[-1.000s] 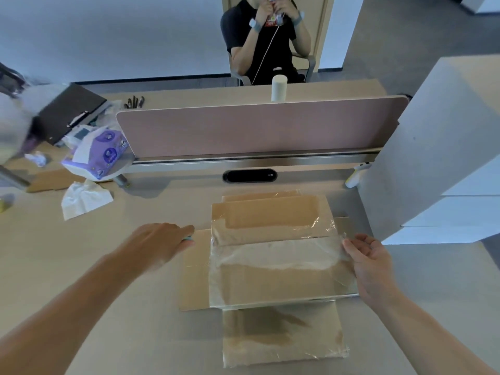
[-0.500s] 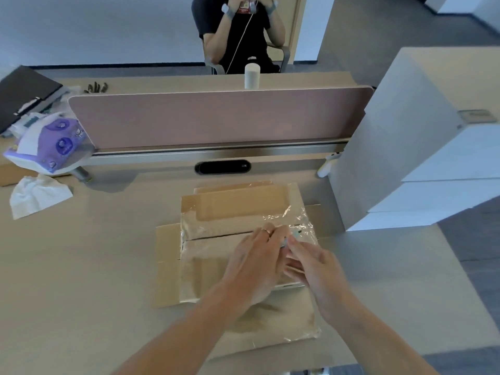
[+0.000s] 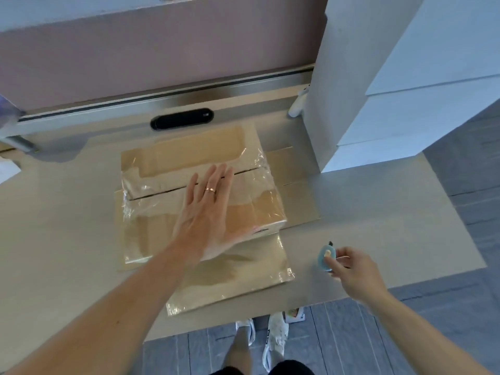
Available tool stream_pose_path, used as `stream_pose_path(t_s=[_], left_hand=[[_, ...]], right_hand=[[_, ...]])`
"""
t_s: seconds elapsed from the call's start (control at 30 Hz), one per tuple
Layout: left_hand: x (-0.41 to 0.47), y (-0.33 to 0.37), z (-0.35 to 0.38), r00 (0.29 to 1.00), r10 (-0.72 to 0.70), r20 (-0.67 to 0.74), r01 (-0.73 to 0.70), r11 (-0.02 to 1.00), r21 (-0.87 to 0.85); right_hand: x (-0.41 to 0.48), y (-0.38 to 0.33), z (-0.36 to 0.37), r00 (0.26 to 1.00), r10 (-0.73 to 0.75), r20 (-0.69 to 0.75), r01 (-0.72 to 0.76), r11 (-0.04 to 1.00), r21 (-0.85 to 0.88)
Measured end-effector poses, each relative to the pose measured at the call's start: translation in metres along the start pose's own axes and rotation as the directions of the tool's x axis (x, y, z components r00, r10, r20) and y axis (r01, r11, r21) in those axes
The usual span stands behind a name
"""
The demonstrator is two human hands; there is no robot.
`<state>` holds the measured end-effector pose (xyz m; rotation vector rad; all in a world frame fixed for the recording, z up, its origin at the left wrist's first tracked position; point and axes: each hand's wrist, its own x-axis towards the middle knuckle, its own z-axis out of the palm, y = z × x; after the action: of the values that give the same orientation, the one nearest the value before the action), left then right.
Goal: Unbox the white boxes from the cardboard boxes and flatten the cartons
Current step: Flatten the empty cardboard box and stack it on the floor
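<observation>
Nearest, at the front right of the table, the right hand pinches a blue cutter between thumb and fingertips, probably to have it ready for slitting. Further in, the left hand lies flat, fingers straight and slightly spread, on the film-wrapped carton mid-table, apparently steadying it. Beyond, to the right, white boxes stand stacked.
</observation>
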<state>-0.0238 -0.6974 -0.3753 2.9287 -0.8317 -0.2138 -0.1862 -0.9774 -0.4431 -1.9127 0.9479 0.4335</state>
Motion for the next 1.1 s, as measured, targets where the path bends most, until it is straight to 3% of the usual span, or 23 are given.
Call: stream_pose_path(t_s=[0.23, 0.6, 0.77, 0.87, 0.97, 1.07, 1.1], left_hand=[[0.000, 0.004, 0.004, 0.998, 0.000, -0.066, -0.001, 1.000, -0.020], [-0.002, 0.004, -0.001, 0.996, 0.006, -0.094, -0.012, 0.998, -0.060], [0.012, 0.004, -0.031, 0.999, -0.017, 0.038, 0.025, 0.975, -0.222], [0.024, 0.007, -0.051, 0.997, 0.023, 0.073, -0.009, 0.983, -0.181], [0.018, 0.014, -0.077, 0.996, 0.083, -0.010, -0.084, 0.992, -0.094], [-0.013, 0.019, -0.106, 0.989, 0.137, -0.063, -0.144, 0.982, -0.123], [-0.027, 0.018, -0.113, 0.990, 0.133, -0.054, -0.140, 0.975, -0.171]], right_hand=[[0.020, 0.032, 0.014, 0.995, -0.100, 0.029, 0.104, 0.979, -0.176], [0.006, 0.039, 0.010, 0.954, -0.286, -0.090, 0.264, 0.943, -0.202], [-0.014, -0.035, 0.005, 0.898, -0.428, -0.101, 0.429, 0.903, -0.019], [-0.030, -0.110, 0.005, 0.875, -0.485, -0.013, 0.481, 0.864, 0.150], [-0.041, -0.170, 0.012, 0.898, -0.436, 0.053, 0.404, 0.867, 0.291], [-0.040, -0.205, 0.007, 0.931, -0.288, 0.226, 0.137, 0.846, 0.515], [-0.041, -0.212, 0.002, 0.910, -0.255, 0.326, 0.043, 0.841, 0.539]])
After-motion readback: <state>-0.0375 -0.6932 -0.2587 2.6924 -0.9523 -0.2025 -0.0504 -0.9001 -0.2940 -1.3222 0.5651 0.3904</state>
